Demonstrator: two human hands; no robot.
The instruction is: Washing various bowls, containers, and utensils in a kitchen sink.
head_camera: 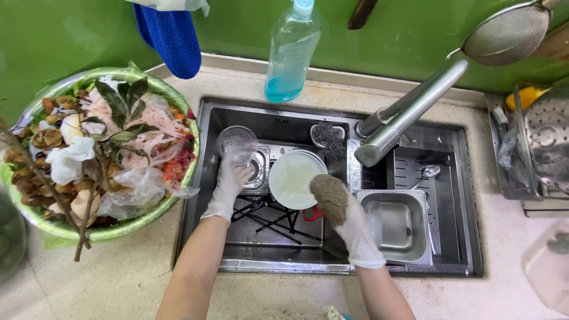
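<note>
Down inside the steel sink (207,178), set into the speckled counter (118,278), two gloved hands at work. Left hand (230,181) closed around a clear glass (237,144), held over the sink's left half. Right hand (349,222) gripping a brown scouring pad (329,195), pressed to the near right edge of a white plate (291,178) at mid-sink. Washing judged partway: plate still cloudy with suds, not rinsed; faucet (409,112) showing no water. Still waiting: one small steel tray (259,172) just beside the left hand, one deeper steel pan (398,222) at the right side, one spoon (428,173) on the ribbed ledge. Counted otherwise: one blue-liquid bottle (290,53) at the counter's back edge, one green basin (184,118) heaped with scraps at the left corner.
</note>
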